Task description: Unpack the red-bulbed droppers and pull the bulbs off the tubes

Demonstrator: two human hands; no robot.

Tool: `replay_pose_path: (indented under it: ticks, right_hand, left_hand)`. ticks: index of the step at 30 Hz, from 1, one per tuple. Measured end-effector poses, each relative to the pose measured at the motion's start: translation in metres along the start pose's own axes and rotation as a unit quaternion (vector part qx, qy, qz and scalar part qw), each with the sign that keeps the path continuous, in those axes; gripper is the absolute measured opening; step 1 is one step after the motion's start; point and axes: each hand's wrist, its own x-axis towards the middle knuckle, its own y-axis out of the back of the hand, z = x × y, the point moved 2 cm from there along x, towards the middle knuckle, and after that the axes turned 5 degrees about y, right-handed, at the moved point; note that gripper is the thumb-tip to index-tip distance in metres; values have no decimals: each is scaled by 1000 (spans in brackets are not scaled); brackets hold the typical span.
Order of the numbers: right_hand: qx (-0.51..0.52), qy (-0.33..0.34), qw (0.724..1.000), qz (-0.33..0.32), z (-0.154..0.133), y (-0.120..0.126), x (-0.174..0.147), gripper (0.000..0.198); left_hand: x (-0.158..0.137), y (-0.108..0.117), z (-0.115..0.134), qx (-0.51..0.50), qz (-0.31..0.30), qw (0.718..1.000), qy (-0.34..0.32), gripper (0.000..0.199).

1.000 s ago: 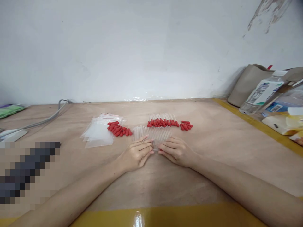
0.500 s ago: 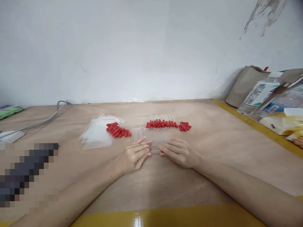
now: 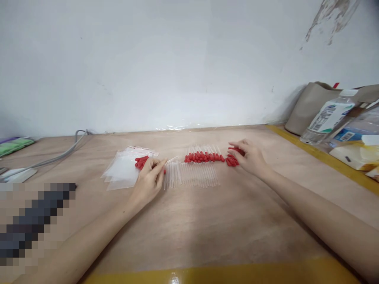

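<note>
My left hand [image 3: 149, 177] is closed on a thin clear dropper tube [image 3: 171, 160], pinched so that its free end points up to the right. Beneath and behind that hand lie red rubber bulbs [image 3: 141, 161], partly covered by the fingers. My right hand [image 3: 250, 156] is at the small right-hand pile of red bulbs [image 3: 231, 161], thumb and fingers around one red rubber bulb [image 3: 236, 150]. Between the hands, a row of clear tubes [image 3: 192, 175] lies side by side. Just behind it are several droppers with red bulbs [image 3: 204, 157], their tubes pointing toward the wall.
Clear zip bags [image 3: 120, 169] lie fanned out at left. A grey cable [image 3: 63, 153] runs along the far left. On the right stand a plastic bottle [image 3: 328, 118] and a grey-beige bag [image 3: 304, 108], with yellow packaging [image 3: 352, 156] nearby. Yellow tape [image 3: 207, 270] lines the front edge.
My hands have moved apart from the middle, where they held a tube and a red bulb together. The left went left with a tube; the right went to the right-hand bulbs.
</note>
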Motion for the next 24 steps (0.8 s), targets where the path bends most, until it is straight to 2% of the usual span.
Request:
replay_pose_path:
  ticks: [2, 4, 7, 13, 18, 24]
  right_hand:
    - [43, -104, 994, -9, 20, -1, 12, 32]
    - [104, -205, 973, 13, 37, -2, 18, 33]
    - [150, -288, 946, 22, 54, -5, 17, 30]
    - [141, -291, 946, -26, 59, -8, 5, 25]
    - [105, -263, 958, -44, 64, -7, 3, 30]
    - [70, -218, 967, -114, 69, -6, 1, 32]
  left_hand:
    - [6, -2, 4, 7, -1, 1000, -21, 29]
    - [12, -7, 9, 12, -13, 999, -50, 21]
    - [18, -18, 14, 28, -41, 995, -84, 18]
    - [13, -38, 19, 79, -94, 982, -140, 28]
    - [10, -34, 24, 74, -132, 981, -125, 34]
    - [6, -25, 21, 36, -179, 979, -89, 33]
